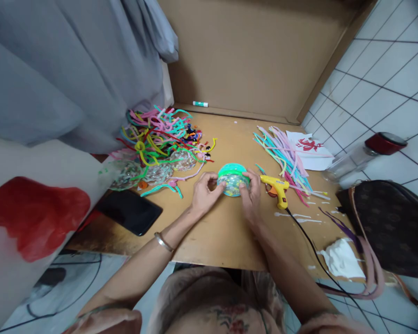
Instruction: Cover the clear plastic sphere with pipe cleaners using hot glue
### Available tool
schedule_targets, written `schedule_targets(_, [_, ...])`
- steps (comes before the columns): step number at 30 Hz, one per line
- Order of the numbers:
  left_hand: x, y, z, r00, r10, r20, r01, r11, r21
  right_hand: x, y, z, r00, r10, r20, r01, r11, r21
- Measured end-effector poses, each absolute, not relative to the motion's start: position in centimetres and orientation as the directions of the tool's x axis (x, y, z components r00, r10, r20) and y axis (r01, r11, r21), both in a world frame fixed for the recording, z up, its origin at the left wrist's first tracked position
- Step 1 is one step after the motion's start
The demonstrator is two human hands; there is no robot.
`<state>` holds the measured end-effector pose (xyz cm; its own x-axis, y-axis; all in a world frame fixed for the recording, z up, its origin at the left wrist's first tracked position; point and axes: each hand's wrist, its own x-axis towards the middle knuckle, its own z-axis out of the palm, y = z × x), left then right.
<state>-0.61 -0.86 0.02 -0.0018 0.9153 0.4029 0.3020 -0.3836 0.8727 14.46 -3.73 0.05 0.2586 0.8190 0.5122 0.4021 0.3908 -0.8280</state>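
Both hands hold a round, clear, shiny piece (232, 185) with colourful bits showing through it. A bright green strip (234, 168), which looks like pipe cleaner, curves along its far side. My left hand (206, 190) grips the left edge, thumb on top. On the opposite edge, my right hand (250, 191) pinches with thumb and fingers. Just right of that hand lies a yellow hot glue gun (277, 188), its nozzle toward the piece. Similar clear round pieces (158, 173) lie to the left. My fingertips underneath are hidden.
A tangled heap of pipe cleaners (160, 134) sits back left, near a black phone (130, 211). More pipe cleaners (285, 148) lie back right beside a printed paper (310, 150). A bottle (365, 155), dark bag (386, 227), tissue (342, 260) and trailing cord (310, 241) occupy the right.
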Motion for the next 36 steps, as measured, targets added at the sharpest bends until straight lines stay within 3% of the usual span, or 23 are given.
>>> schedule_targets(9, [-0.59,-0.95,-0.20,0.032,0.897,0.441,0.348,-0.424,0.836,14.51,-3.80,0.09,0.175,0.779,0.602,0.611,0.393,-0.687])
schedule_targets(19, [-0.24,-1.11,-0.37,0.030,0.898,0.440,0.308,-0.427,0.850,14.40,-4.00,0.48,0.165,0.803,0.573,0.658,0.343,-0.670])
schedule_targets(24, [-0.57,-1.33,-0.30,0.151,0.851,0.503,0.394,-0.518,0.759,14.40,-4.04,0.58,0.132,0.815,0.564,0.675,0.343,-0.654])
schedule_targets(28, [-0.63,-1.45,-0.25,0.275,0.839,0.470,0.468,-0.543,0.697,14.52,-4.09,0.46,0.107,0.814,0.571,0.702,0.345,-0.624])
schedule_targets(36, [-0.34,-1.34,-0.46,0.341,0.818,0.463,0.453,-0.575,0.682,14.61,-4.07,0.51,0.114,0.820,0.560,0.713,0.326,-0.621])
